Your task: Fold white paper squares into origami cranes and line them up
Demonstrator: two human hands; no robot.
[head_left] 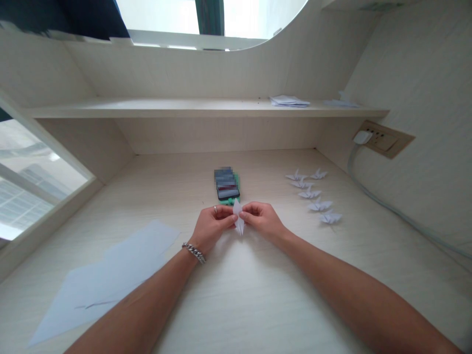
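Between my two hands is a small piece of folded white paper (239,226), narrow and diamond-shaped, with a pointed top and a split lower tip. My left hand (214,223) pinches its left edge between thumb and fingers. From the other side, my right hand (263,219) pinches the right edge. Just beyond the fingers lies a phone (227,193) in a green case, its screen partly blurred. To the right, several folded white paper cranes (320,205) stand in a loose group on the desk.
White paper sheets (118,265) lie at the left, partly under my left forearm. A shelf (184,109) at the back holds a stack of folded paper (289,101). A cable (391,209) runs along the right wall from a plugged socket (387,140).
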